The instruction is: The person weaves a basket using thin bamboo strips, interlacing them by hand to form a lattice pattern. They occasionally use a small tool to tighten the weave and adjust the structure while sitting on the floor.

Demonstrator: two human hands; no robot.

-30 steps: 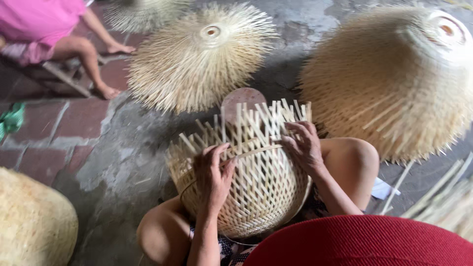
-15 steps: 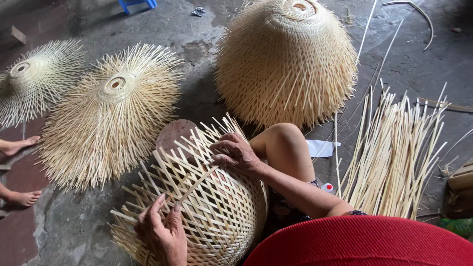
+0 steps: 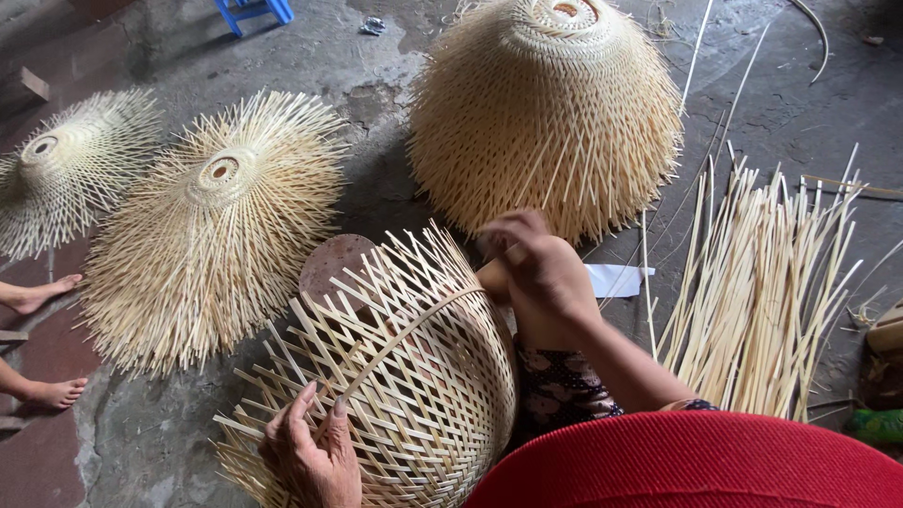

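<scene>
- Two hands work one half-woven bamboo basket (image 3: 414, 376) lying between them.
- Left hand (image 3: 315, 456) presses spread fingers on its lower weave.
- Right hand (image 3: 536, 273) pinches strips at its upper rim.
- Loose bamboo strips (image 3: 762, 282) lie right of the right hand on the floor (image 3: 376, 66).
</scene>
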